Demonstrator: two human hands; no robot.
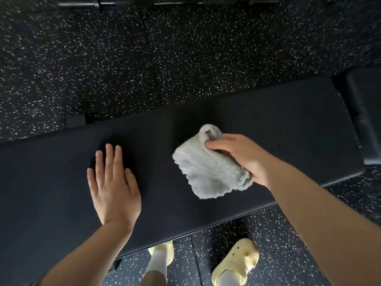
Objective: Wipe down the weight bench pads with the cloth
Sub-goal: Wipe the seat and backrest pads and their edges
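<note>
The two bare forearms of the person come in from the near side, and between them, below the near edge of the bench, stand the feet in pale yellow clogs (237, 263) with white socks, on the black rubber floor (185, 48) with white speckles. The left hand (114, 188) lies flat on the long black bench pad (268, 112), palm down, fingers straight and close together, holding nothing; it is on the left half of the pad, nearer to the near edge than to the far edge. The right hand (243, 156) is over the right half of the pad and grasps the grey cloth (208, 166). Its thumb and fingers are curled around a bunched upper part of the cloth, which sticks out as a small loop above the thumb. Most of the cloth hangs out to the left of the grip and below it, as a loose fluffy flap that spreads toward the near edge of the pad. I cannot tell whether this flap touches the pad or is just above it. A second black pad (365, 112) begins at the right end of the bench, separated from the long pad by a narrow gap.
</note>
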